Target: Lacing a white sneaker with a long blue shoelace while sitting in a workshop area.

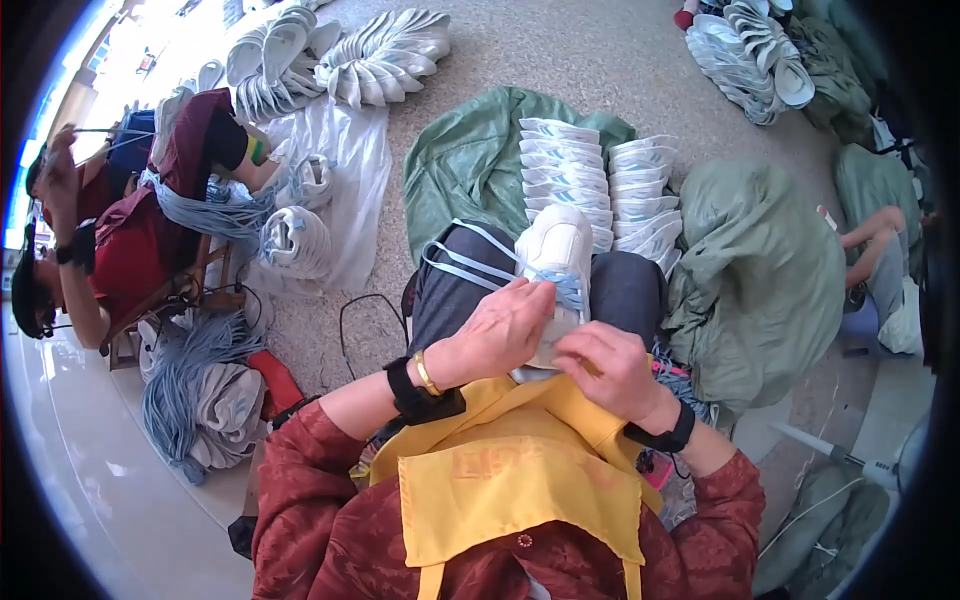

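A white shoe upper (556,243) rests across my lap between my knees, toe pointing away from me. A light blue shoelace (466,262) runs through its lacing area and loops out to the left over my thigh. My left hand (507,325), with a gold bracelet at the wrist, pinches the lace at the lacing area. Close by, on the right side of the shoe's opening, my right hand (607,368) has its fingers curled and pressed together. What its fingertips hold, if anything, is too small to make out.
Stacked white shoe pieces (565,175) lie beyond my knees on green cloth (465,150). A green sack (765,280) stands at the right. On the left a seated person (130,235) works beside bundles of blue laces (180,400). More white pieces (385,55) lie farther off.
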Demonstrator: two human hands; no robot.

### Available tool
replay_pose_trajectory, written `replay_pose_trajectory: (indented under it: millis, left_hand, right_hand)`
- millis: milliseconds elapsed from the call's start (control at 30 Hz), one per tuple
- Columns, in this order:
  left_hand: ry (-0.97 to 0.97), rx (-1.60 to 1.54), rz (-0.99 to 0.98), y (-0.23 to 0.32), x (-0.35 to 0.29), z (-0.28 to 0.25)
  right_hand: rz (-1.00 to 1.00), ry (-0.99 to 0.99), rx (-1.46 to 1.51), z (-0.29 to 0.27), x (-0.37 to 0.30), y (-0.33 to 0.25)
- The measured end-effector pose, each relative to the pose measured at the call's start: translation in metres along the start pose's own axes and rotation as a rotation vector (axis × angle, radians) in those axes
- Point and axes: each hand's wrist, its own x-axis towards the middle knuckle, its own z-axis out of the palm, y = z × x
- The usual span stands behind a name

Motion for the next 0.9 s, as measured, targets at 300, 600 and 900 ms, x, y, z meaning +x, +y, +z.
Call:
replay_pose_trajectory:
  millis: [300, 600, 900]
  left_hand:
    - [0.057, 0.124, -0.166, 0.011, 0.001, 0.007]
    - [0.063, 0.105, -0.12, 0.009, 0.004, -0.008]
    - [-0.035, 0.062, -0.119, 0.017, -0.001, -0.036]
  right_hand:
    - [0.208, 0.083, -0.156, -0.003, 0.022, 0.006]
    - [0.221, -0.099, -0.286, -0.024, 0.025, 0.007]
    - [0.521, 0.043, 0.117, -0.028, 0.011, 0.008]
